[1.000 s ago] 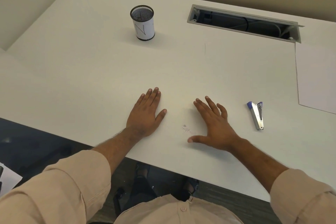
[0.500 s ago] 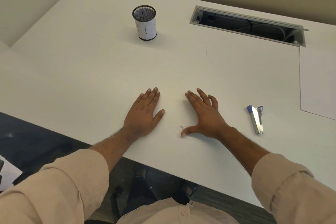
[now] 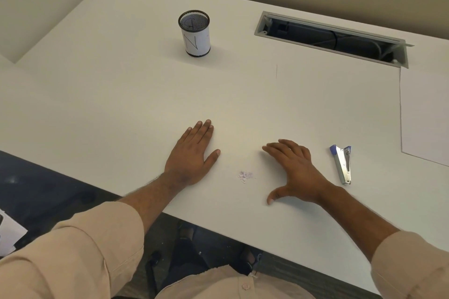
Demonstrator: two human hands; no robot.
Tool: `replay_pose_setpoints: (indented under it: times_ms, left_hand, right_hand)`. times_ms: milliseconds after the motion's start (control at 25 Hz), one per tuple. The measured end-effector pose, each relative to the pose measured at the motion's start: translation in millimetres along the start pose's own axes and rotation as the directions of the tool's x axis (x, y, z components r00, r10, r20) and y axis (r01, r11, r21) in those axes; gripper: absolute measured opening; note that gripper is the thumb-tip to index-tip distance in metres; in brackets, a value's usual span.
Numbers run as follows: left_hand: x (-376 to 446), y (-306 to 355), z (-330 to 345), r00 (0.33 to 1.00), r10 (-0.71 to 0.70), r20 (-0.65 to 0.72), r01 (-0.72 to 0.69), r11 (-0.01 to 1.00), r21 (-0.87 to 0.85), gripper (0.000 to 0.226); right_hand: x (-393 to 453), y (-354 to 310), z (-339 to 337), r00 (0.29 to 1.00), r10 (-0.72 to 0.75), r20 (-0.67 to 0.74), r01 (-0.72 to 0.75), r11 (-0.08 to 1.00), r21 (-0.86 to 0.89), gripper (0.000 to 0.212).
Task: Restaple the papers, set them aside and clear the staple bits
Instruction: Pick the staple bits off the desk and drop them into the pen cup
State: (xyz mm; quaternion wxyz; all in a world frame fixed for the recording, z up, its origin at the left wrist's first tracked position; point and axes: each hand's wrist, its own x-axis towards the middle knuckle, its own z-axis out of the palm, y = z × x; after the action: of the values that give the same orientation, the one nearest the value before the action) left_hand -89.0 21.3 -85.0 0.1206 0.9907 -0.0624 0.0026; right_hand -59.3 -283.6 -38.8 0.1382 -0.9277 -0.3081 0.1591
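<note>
Since half a second ago my right hand (image 3: 295, 170) has pulled back to the right, off the staple bits (image 3: 246, 176), which now lie bare as a small pale heap between my two hands. Both hands are spread open and empty: the left hand (image 3: 193, 154) lies palm-flat on the white desk (image 3: 121, 94), the right has its fingers splayed, near the stapler (image 3: 342, 164). The papers (image 3: 425, 114) lie at the desk's right edge, a mesh cup (image 3: 194, 33) stands well behind, beside an open cable tray (image 3: 332, 37).
</note>
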Motion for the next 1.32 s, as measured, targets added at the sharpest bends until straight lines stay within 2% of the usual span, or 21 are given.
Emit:
replay_pose_setpoints:
  times_ms: [240, 320, 440, 520, 720, 960, 1120, 1240, 1320]
  left_hand:
    - [0.3, -0.1, -0.6, 1.0, -0.004, 0.007, 0.004, 1.0, 0.014, 0.068]
    - [0.5, 0.0, -1.1, 1.0, -0.005, 0.007, 0.004, 1.0, 0.016, 0.067]
    - [0.1, 0.1, -1.0, 1.0, -0.005, 0.005, 0.005, 1.0, 0.008, 0.067]
    - [0.2, 0.6, -0.8, 1.0, -0.002, 0.007, 0.002, 1.0, 0.002, 0.066]
    - [0.2, 0.9, -0.1, 1.0, -0.005, 0.01, 0.005, 1.0, 0.01, 0.067]
    - [0.3, 2.1, -0.2, 1.0, -0.003, 0.01, 0.003, 1.0, 0.018, 0.068]
    - [1.4, 0.8, -0.1, 1.0, -0.001, 0.016, 0.001, 1.0, 0.015, 0.07]
    - [3.0, -0.5, 0.3, 1.0, -0.003, 0.023, 0.003, 1.0, 0.003, 0.07]
    - [6.2, 1.2, 0.1, 1.0, -0.008, 0.022, 0.008, 1.0, -0.013, 0.071]
  right_hand:
    - [28.9, -23.5, 4.5, 0.99, 0.051, -0.133, -0.035, 0.993, 0.115, 0.11]
    - [29.8, -28.2, 4.8, 0.989, 0.024, -0.144, 0.0, 0.987, 0.161, 0.094]
    - [21.7, -38.2, -0.5, 0.994, -0.002, -0.11, 0.033, 0.961, 0.274, 0.058]
    - [13.9, -51.1, -0.5, 0.997, -0.041, -0.066, 0.057, 0.964, 0.26, 0.045]
    - [13.5, -82.7, 19.1, 0.997, -0.076, -0.034, 0.077, 0.997, 0.029, 0.032]
    - [16.3, -95.9, 24.6, 0.999, 0.019, -0.044, -0.022, 0.999, -0.048, 0.021]
    - [22.4, -102.1, 19.9, 1.0, -0.003, -0.007, 0.002, 0.991, -0.133, 0.021]
    - [30.6, -92.7, 19.8, 0.999, 0.018, -0.032, -0.019, 1.0, -0.021, 0.026]
    - [36.2, -79.9, 13.3, 0.979, 0.19, -0.069, -0.171, 0.961, 0.219, 0.024]
